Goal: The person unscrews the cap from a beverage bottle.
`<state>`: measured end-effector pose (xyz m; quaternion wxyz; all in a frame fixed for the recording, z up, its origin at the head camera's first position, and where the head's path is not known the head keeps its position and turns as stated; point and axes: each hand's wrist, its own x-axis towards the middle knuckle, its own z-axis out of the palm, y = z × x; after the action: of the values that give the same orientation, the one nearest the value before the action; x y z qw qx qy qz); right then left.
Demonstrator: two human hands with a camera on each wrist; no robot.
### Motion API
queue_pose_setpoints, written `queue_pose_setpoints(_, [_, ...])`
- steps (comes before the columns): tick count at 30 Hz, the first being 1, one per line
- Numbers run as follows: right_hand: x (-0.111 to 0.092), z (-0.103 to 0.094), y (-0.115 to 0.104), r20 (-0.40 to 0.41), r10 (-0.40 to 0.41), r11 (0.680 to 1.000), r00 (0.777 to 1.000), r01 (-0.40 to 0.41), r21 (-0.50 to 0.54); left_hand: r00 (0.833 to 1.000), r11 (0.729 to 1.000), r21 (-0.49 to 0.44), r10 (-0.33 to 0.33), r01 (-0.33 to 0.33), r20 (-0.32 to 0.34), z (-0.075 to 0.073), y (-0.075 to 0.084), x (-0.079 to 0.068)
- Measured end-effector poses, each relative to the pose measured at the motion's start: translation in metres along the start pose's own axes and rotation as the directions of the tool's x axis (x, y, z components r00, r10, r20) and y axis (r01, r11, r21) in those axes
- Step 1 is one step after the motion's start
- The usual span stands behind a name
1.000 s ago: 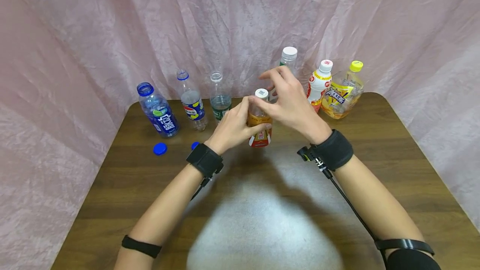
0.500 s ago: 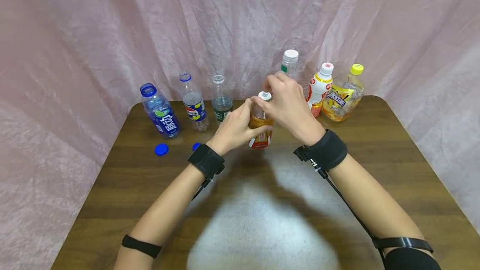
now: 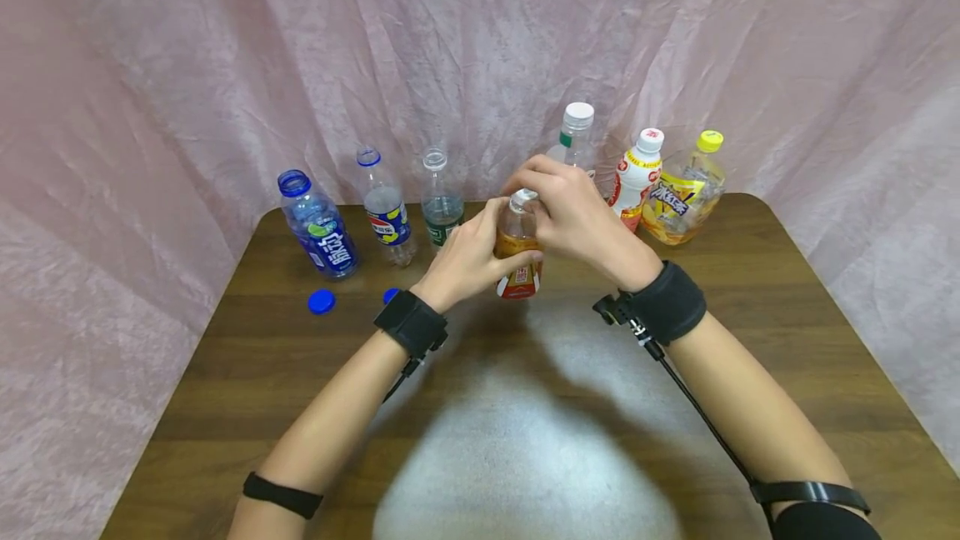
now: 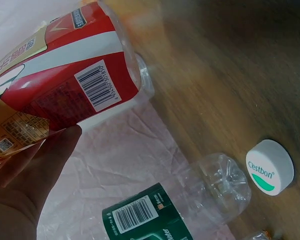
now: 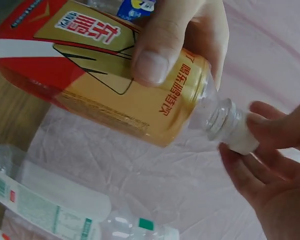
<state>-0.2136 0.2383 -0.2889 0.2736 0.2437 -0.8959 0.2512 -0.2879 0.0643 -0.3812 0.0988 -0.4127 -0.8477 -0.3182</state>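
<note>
My left hand (image 3: 467, 255) grips a clear plastic drink bottle (image 3: 519, 283) with a red and gold label, its thumb across the front in the right wrist view. The bottle stands upright in the middle of the row. At its top, the thumb and fingers of my right hand (image 3: 576, 211) pinch a white bottle cap (image 5: 246, 139). In the right wrist view the cap sits at the mouth of the neck, with the clear neck ring (image 5: 222, 120) showing below it. My left fingers behind the bottle are hidden in the head view.
Left of my hands stand three uncapped bottles: a blue one (image 3: 322, 232), a Pepsi one (image 3: 387, 223) and a green-labelled one (image 3: 442, 208). Blue caps (image 3: 322, 302) and a white Cestbon cap (image 4: 269, 168) lie before them. Rightward are white-capped bottles (image 3: 637, 177) and a yellow-capped bottle (image 3: 684, 198).
My right fingers, spread above the cap a second ago, have come down, turned and closed around it. The left hand keeps its hold on the bottle.
</note>
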Motion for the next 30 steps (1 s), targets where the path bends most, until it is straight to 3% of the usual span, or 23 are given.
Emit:
queue_pose_setpoints(5, [-0.012, -0.005, 0.013, -0.154, 0.016, 0.999, 0.988, -0.010, 0.037, 1.000, 0.999, -0.036, -0.005, 0.004, -0.023, 0.000, -0.002, 0.011])
queue_pose_setpoints(8, [-0.021, -0.005, 0.022, -0.180, 0.049, 0.999, 0.982, -0.046, 0.022, 0.998, 0.999, -0.038, -0.033, 0.031, -0.051, 0.001, -0.008, 0.021])
queue_pose_setpoints(13, [-0.039, 0.007, 0.031, -0.116, 0.080, 0.997, 0.990, -0.080, 0.006, 0.994, 0.995, -0.036, -0.093, 0.091, -0.065, 0.009, -0.023, 0.032])
queue_pose_setpoints(17, [-0.052, 0.016, 0.033, -0.068, 0.114, 0.993, 0.991, -0.113, 0.017, 0.992, 0.993, -0.054, -0.105, 0.101, -0.065, 0.020, -0.031, 0.039])
queue_pose_setpoints(30, [-0.079, 0.041, 0.036, 0.002, 0.147, 0.989, 0.989, -0.147, 0.020, 0.976, 0.975, -0.084, -0.211, 0.207, -0.050, 0.043, -0.037, 0.051])
